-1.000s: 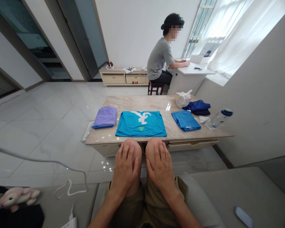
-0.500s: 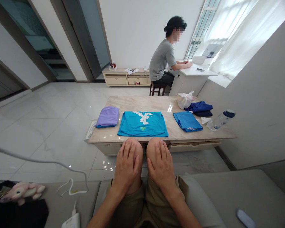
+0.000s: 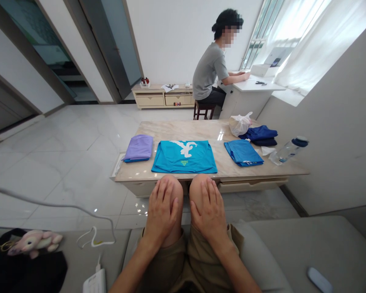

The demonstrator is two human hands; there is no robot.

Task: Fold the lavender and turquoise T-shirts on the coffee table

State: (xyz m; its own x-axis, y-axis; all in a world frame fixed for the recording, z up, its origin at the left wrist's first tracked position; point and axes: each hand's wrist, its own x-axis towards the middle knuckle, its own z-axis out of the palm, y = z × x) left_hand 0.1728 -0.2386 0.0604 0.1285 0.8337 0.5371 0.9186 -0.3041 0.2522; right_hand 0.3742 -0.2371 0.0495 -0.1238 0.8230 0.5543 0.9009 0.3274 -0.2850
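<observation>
My left hand (image 3: 162, 207) lies flat on my left knee, fingers stretched out and holding nothing. My right hand (image 3: 209, 207) rests the same way on my right knee. Just beyond my knees, a folded turquoise garment (image 3: 183, 158) with a white figure print lies at the front edge of the marble-topped table (image 3: 171, 128). To its left are a folded purple garment (image 3: 139, 147) and a blue layer beneath it. A folded blue garment (image 3: 244, 152) lies to the right.
Behind the blue garment are a white plastic bag (image 3: 240, 123) and dark blue clothes (image 3: 260, 133); a clear bottle (image 3: 289, 150) stands at the right end. Another person (image 3: 210, 73) sits at a white desk. A cable (image 3: 64, 204), plush toy (image 3: 33, 243) and power bank (image 3: 94, 281) are at left.
The view has shifted slightly, so the table and its contents sit a little higher and to the right. Both hands stay on the knees.
</observation>
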